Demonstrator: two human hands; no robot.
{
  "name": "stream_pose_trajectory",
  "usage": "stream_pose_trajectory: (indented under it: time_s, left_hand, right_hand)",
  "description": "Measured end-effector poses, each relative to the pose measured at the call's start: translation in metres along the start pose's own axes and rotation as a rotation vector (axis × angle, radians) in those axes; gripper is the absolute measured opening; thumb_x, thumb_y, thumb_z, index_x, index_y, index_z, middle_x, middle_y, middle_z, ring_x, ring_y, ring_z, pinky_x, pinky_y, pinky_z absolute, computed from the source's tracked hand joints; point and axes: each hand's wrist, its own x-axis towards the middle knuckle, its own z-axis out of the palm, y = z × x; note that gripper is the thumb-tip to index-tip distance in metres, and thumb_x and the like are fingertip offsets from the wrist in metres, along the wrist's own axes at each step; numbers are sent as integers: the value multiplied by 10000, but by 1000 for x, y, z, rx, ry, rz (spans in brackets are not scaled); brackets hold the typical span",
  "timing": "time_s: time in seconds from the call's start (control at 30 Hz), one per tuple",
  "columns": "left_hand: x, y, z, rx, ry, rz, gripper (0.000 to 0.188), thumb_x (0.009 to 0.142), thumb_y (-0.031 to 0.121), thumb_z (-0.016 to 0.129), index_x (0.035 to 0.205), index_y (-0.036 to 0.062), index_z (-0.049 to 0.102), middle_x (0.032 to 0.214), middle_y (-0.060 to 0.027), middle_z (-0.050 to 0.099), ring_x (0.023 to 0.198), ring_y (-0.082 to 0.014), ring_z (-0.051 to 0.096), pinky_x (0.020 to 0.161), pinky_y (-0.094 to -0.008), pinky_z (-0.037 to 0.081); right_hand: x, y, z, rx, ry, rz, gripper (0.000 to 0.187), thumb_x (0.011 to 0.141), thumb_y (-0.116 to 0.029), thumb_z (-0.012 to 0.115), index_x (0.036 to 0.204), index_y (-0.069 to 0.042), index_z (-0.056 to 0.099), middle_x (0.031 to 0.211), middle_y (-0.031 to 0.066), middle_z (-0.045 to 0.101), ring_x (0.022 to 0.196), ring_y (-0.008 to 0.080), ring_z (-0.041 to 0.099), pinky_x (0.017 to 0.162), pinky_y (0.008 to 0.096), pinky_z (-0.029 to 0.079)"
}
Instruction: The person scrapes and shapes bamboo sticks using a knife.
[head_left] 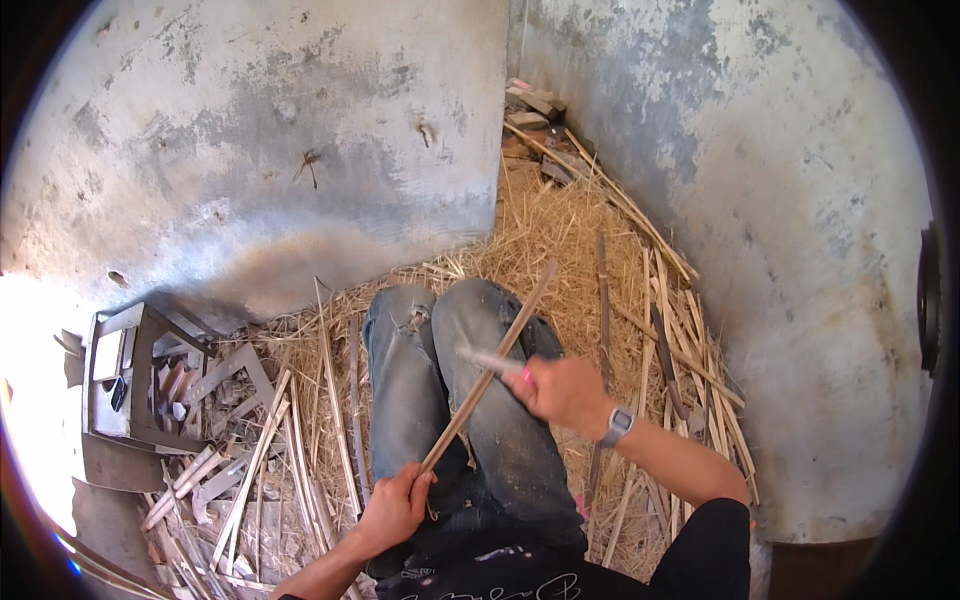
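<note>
My left hand (393, 508) is closed round the lower end of a thin wooden strip (458, 418), which slants up and to the right across my jeans. In my right hand (566, 392) is a knife with a pink handle, and its pale blade (488, 358), smeared by motion, lies against or just over the strip near its middle. The strip's far end rises past my right knee. A watch sits on my right wrist. Whether the blade touches the wood I cannot tell.
Straw-like shavings (560, 220) cover the floor ahead. Long wooden strips (690, 350) lie along the right wall, with more strips (265, 455) at my left. A dark wooden stool-like frame (150, 375) lies far left. Worn grey walls (330, 120) stand close in front and at right.
</note>
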Motion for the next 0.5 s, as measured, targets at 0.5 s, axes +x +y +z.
stream_pose_trajectory:
  time_s: [0.5]
  left_hand:
    - [-5,2,-4,-31,-67,-92,230,1053,205,533,988,32,670,582,-103,570,538,-246,615,536,-377,467]
  right_hand:
    - [4,11,10,-1,75,-129,598,996,-568,520,666,-78,614,489,133,547,400,321,550,385,434,410]
